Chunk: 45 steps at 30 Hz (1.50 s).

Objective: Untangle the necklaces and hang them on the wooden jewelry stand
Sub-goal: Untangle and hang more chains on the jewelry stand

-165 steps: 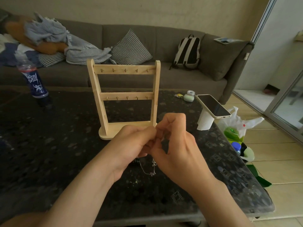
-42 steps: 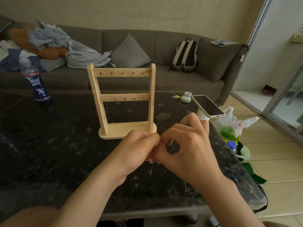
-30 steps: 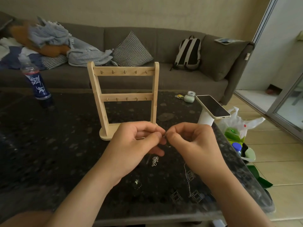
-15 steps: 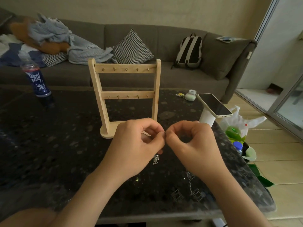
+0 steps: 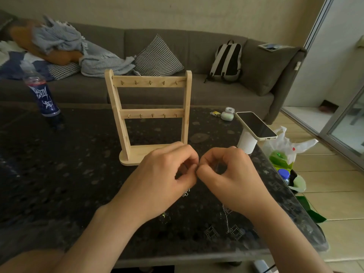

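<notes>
Untangling, not yet hanging anything on the wooden jewelry stand (image 5: 149, 83).
Pinching the necklaces (image 5: 186, 193) between curled thumb and forefinger of left hand (image 5: 163, 174) and right hand (image 5: 228, 174), tips almost meeting, just near of the stand's base; next, probably teasing one strand free.

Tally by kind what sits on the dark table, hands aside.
Wooden jewelry stand: 1
Bottle: 1
Phone: 1
White roll under the phone: 1
Small pale green case: 1
Small yellow item: 1
Necklace chains: tangled, count unclear
Total: 6, plus the chains
</notes>
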Tool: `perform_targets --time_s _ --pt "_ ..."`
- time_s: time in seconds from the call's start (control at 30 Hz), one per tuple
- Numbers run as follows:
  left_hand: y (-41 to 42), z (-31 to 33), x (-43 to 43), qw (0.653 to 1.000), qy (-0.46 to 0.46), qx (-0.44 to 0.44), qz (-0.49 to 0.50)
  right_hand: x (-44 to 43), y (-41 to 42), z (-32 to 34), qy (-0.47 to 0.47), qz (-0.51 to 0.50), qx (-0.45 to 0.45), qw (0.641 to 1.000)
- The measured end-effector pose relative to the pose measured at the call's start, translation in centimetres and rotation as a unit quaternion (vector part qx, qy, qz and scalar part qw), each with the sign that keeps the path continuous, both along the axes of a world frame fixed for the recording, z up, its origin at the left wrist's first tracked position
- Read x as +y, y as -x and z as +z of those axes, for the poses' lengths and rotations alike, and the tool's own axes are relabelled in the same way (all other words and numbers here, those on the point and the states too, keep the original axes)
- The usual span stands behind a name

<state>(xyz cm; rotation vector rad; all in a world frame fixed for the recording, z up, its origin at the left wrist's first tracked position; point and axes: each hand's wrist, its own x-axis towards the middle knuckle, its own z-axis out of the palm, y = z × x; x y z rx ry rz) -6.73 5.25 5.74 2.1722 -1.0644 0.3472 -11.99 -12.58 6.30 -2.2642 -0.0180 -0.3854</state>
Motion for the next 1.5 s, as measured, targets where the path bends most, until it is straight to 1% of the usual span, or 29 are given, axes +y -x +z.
perform_targets --time_s 0.07,0.17,0.23,0.3,0.43,0.5,0.57,0.67,0.77,0.87,0.97,1.0,1.07,1.13,1.2,1.23,1.3,1.37,1.43,1.5 --pt "0.2 -0.1 -0.1 0.999 -0.012 -0.043 0.002 0.0 -0.1 0.3 -0.059 0.004 0.033 0.998" --pt "0.4 -0.3 -0.2 0.994 -0.03 -0.101 0.014 0.0 -0.1 0.5 -0.12 0.002 0.086 0.989" --pt "0.5 -0.3 -0.3 0.991 -0.05 -0.126 0.017 0.1 0.0 0.6 -0.143 -0.001 0.119 0.983" --pt "0.7 -0.2 -0.5 0.99 -0.063 -0.128 0.016 0.1 0.0 0.7 -0.15 -0.003 0.138 0.979" --pt "0.8 -0.1 -0.5 0.995 -0.068 -0.068 0.007 0.1 0.0 0.8 -0.171 0.008 0.154 0.973" --pt "0.7 -0.2 -0.4 0.998 -0.053 0.011 -0.007 0.1 0.0 0.9 -0.157 0.019 0.155 0.975" --pt "0.6 -0.1 -0.2 0.994 -0.026 0.1 -0.028 0.1 0.0 0.9 -0.15 0.029 0.161 0.975" --pt "0.5 0.4 0.1 0.985 -0.007 0.169 -0.043 -0.2 -0.1 0.8 -0.158 0.033 0.167 0.973" --pt "0.3 0.7 0.6 0.977 0.019 0.211 -0.041 -0.5 -0.2 0.5 -0.162 0.028 0.143 0.976" --pt "0.1 0.9 0.8 0.962 0.061 0.261 -0.045 -0.6 -0.2 0.2 -0.171 0.031 0.078 0.982" --pt "0.0 0.9 0.6 0.951 0.117 0.286 -0.025 -0.9 -0.2 0.0 -0.15 0.028 0.027 0.988" --pt "-0.1 0.8 0.5 0.945 0.139 0.295 -0.011 -1.1 -0.2 -0.4 -0.118 0.013 0.019 0.993" --pt "-0.3 0.5 0.3 0.93 0.181 0.318 0.031 -1.1 -0.3 -0.8 -0.016 -0.038 0.016 0.999" --pt "-0.6 0.2 0.1 0.908 0.215 0.351 0.075 -0.9 -0.3 -1.0 0.088 -0.086 0.005 0.992" --pt "-0.8 0.0 0.1 0.887 0.234 0.387 0.094 -0.6 -0.3 -1.1 0.141 -0.102 -0.006 0.985" --pt "-0.9 0.0 0.1 0.878 0.24 0.402 0.095 -0.6 -0.4 -1.3 0.138 -0.099 -0.009 0.985" --pt "-0.7 0.1 0.0 0.869 0.247 0.418 0.09 -0.9 -0.5 -1.5 0.081 -0.079 0.001 0.994" --pt "-0.4 0.2 -0.1 0.874 0.236 0.412 0.098 -1.4 -0.4 -1.3 -0.028 -0.042 -0.003 0.999" --pt "-0.1 0.1 -0.2 0.883 0.217 0.4 0.114 -1.5 -0.3 -1.0 -0.14 -0.018 -0.007 0.99" --pt "0.0 0.0 -0.4 0.882 0.209 0.407 0.112 -1.5 -0.2 -0.6 -0.197 -0.02 -0.001 0.98"
